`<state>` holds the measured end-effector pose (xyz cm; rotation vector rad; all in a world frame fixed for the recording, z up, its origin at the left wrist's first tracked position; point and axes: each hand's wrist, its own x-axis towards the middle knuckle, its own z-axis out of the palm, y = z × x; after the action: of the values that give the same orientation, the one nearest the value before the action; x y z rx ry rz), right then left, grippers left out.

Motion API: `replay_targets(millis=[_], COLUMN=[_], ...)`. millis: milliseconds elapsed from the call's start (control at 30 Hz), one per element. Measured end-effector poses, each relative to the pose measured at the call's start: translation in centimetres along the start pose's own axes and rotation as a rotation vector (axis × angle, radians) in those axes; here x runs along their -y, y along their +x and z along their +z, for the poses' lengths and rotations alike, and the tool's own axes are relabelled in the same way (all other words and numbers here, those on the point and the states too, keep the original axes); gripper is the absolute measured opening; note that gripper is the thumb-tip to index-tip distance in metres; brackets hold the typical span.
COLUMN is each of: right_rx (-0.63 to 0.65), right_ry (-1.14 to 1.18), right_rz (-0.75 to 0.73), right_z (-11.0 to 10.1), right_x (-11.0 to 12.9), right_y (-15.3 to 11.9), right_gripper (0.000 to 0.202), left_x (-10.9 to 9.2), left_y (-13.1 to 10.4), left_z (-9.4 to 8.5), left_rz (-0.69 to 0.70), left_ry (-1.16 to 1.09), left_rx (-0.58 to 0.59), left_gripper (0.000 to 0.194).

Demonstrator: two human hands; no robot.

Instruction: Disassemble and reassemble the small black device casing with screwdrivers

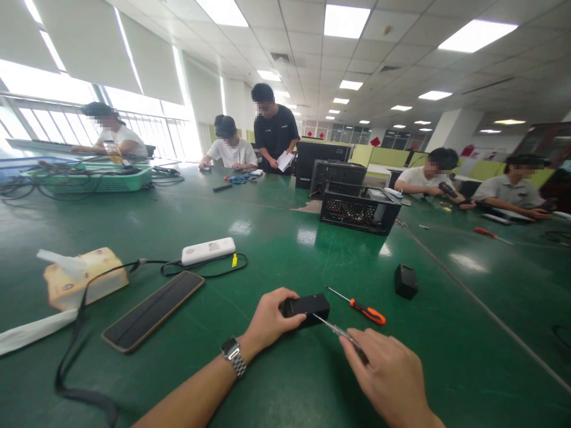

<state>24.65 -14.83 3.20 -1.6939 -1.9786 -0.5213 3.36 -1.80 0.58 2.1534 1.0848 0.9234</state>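
My left hand (pixel 275 316) grips a small black box (pixel 312 305) by its left end, thumb on the near side and fingers over the top. In my right hand (pixel 390 368) is a screwdriver (pixel 336 330) with a thin metal shaft and a greyish handle. Its tip meets the black box near the front edge; whether it sits in a screw is too small to tell. Just beyond, an orange and black screwdriver (pixel 368 311) lies on the green table (pixel 285 380). A second black box (pixel 405 280) stands farther right.
To the left lie a smartphone (pixel 154 310), a white power bank (pixel 208 251) with a black cable, and a tissue pack (pixel 89 276). Black computer cases (pixel 359 209) stand ahead. A green basket (pixel 89 178) holds cables. Several people sit or stand around the table.
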Motion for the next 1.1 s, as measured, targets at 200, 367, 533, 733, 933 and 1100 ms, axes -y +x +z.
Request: replay_targets(millis=[200, 367, 533, 733, 933, 1100], right_rx=[-0.004, 0.146, 0.209, 0.228, 0.332, 0.352], right_ry=[-0.046, -0.192, -0.202, -0.133, -0.094, -0.172], right_rz=[-0.046, 0.000, -0.013, 0.004, 0.140, 0.032], right_z=[-0.5, -1.6, -1.5, -0.3, -1.0, 0.5], right_x=[1.7, 3.2, 4.1, 4.3, 2.2, 4.0], right_y=[0.2, 2.2, 1.9, -0.4, 0.7, 0.5], right_gripper=[0.031, 0.024, 0.016, 0.013, 0.017, 0.012], left_x=[-0.2, -0.2, -0.1, -0.1, -0.1, 0.0], left_y=[0.0, 0.0, 0.0, 0.0, -0.1, 0.0], left_z=[0.2, 0.3, 0.3, 0.3, 0.2, 0.1], left_rz=[0.014, 0.030, 0.035, 0.058, 0.071, 0.086], left_ry=[0.015, 0.028, 0.033, 0.036, 0.057, 0.059], left_rx=[-0.004, -0.001, -0.011, -0.017, -0.007, 0.003], left_gripper=[0.027, 0.028, 0.028, 0.027, 0.026, 0.027])
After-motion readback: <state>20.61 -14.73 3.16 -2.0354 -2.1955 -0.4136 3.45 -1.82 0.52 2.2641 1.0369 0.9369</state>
